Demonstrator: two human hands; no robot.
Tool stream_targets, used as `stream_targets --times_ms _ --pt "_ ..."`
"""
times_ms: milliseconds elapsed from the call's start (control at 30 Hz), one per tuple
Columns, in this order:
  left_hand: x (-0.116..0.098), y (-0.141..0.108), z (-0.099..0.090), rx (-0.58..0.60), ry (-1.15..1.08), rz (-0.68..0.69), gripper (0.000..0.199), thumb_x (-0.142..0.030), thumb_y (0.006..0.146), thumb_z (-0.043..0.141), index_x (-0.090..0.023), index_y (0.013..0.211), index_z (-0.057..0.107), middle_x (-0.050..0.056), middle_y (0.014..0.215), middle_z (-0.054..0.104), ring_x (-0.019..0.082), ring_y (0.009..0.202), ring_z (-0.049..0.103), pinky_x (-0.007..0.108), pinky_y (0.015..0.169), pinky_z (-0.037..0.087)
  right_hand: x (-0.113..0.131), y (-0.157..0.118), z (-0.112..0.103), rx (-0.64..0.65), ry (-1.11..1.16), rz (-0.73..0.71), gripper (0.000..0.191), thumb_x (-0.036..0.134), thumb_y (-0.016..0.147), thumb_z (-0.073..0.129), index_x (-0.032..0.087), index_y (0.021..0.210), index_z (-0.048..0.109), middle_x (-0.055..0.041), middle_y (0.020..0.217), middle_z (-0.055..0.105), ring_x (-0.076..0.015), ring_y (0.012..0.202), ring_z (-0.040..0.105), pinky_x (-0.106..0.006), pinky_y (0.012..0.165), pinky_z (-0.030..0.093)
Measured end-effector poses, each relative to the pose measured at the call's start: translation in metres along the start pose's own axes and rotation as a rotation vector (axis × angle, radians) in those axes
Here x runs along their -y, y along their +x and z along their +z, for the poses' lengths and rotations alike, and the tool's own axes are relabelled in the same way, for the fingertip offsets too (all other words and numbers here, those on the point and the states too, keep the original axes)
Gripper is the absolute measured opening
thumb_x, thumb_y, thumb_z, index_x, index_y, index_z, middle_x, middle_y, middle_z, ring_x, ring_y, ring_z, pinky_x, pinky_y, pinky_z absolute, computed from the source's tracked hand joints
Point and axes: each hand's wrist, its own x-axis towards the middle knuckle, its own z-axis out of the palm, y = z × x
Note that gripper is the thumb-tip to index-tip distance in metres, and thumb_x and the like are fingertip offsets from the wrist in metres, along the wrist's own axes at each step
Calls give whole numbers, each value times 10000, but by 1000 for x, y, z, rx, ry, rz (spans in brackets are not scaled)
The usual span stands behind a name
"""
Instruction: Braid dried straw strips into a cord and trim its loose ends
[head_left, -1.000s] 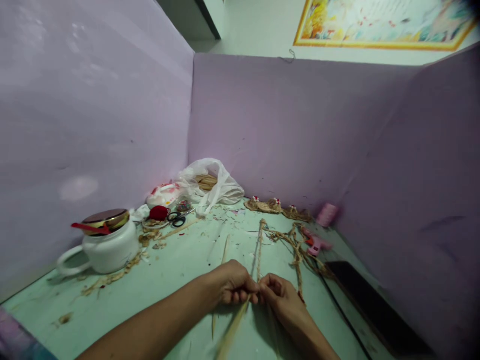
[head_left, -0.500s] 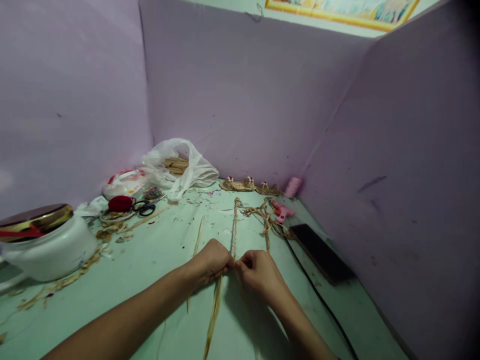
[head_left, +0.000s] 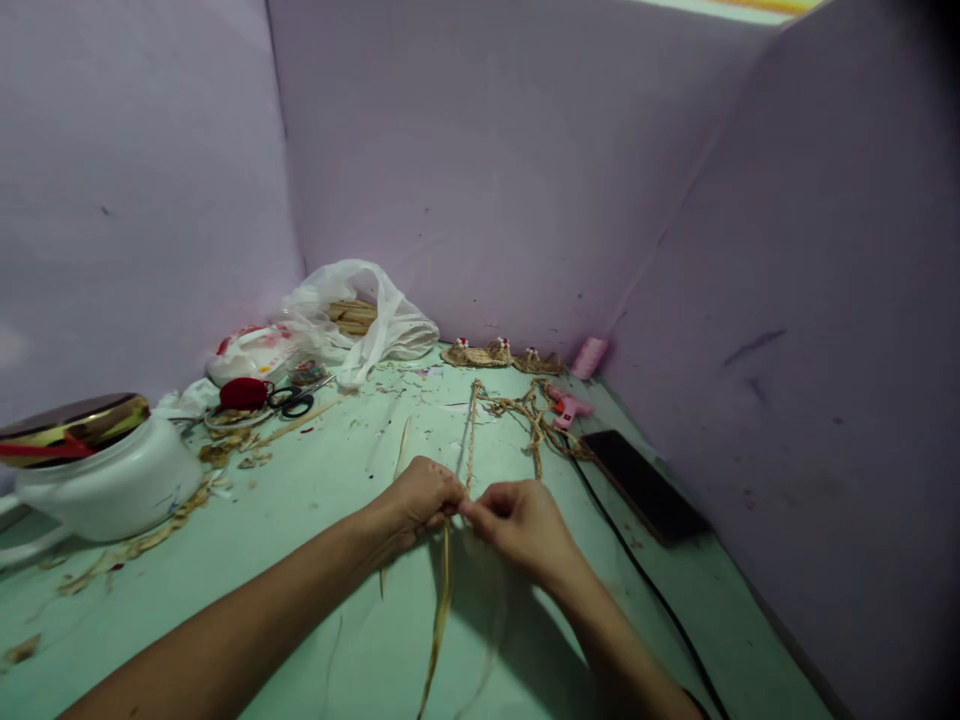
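A thin braided straw cord runs down the pale green surface toward me, and its near end lies between my two hands. My left hand is closed around the strands at that end. My right hand pinches the same spot, its thumb and index finger touching the left fingertips. From under my left hand a long dry straw strip hangs toward the front. Another loose strip lies partly beneath my left hand. Loops of more braided cord rest behind my right hand.
To the left stand a white pot, black-handled scissors and a red pincushion-like ball. A plastic bag of straw sits at the back. On the right are a pink glue gun, its cable and a dark phone.
The camera view has tilted slightly downward. Both hands stay together at the cord's end, and the hanging straw strip has swung a little to the right.
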Motion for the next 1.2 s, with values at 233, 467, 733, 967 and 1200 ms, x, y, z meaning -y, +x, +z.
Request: stream_targets --times_ms 233,467,733,967,1200 --pt "-1 2 -6 87 -1 -3 127 -196 483 517 -160 416 415 -71 301 335 27 244 222 185 273 74 2 10 4 264 883 409 108 220 652 583 142 658 508 4 529 537 -69 418 454 -192 429 364" --pt "-2 8 -8 123 186 29 56 -161 465 489 -146 418 463 -74 270 301 31 254 199 191 305 90 -11 18 17 114 530 307 133 165 608 556 138 505 476 83 355 341 -21 338 227 -192 364 123" --pt "-6 4 -20 148 359 -23 103 -195 521 520 -117 458 544 -34 321 420 35 264 238 198 312 142 -21 21 25 112 530 243 109 187 567 536 145 484 480 82 365 349 -30 367 226 -207 394 131" --pt "-6 -3 -13 25 519 -38 154 -240 564 534 -138 449 515 -26 329 384 68 301 277 223 352 177 -17 20 24 106 563 269 66 162 552 537 130 495 523 53 399 447 -31 371 280 -201 394 153" --pt "11 -31 21 -229 1064 344 193 -190 664 438 -134 565 593 58 559 560 133 516 468 248 480 244 -9 14 21 101 704 368 59 172 555 555 139 520 521 86 321 354 -21 304 222 -206 362 119"
